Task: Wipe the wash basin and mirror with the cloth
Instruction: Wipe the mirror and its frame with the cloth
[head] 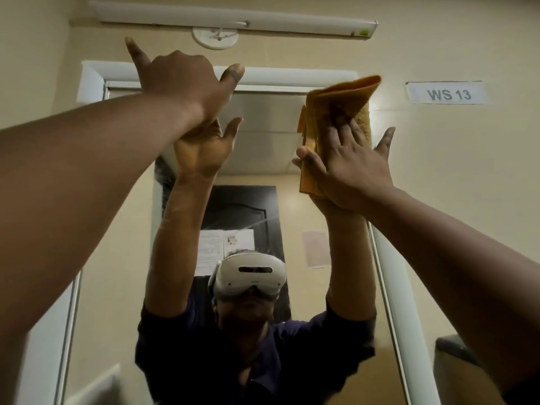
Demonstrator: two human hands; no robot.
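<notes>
- Right hand (350, 165), fingers straight, is pressed flat on the folded cloth (336, 121), pinned high on the mirror (263, 135) for wiping.
- Left hand (181, 80), spread and holding nothing, is braced at the mirror's top edge, likely for balance.
- Wash basin is not seen.

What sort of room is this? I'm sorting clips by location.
Probably a washroom or hallway wash area in a shared or institutional building. The right hand presses an orange cloth against a framed wall mirror, a tube light hangs above, and a "WS 13" label marks the wall.
</notes>
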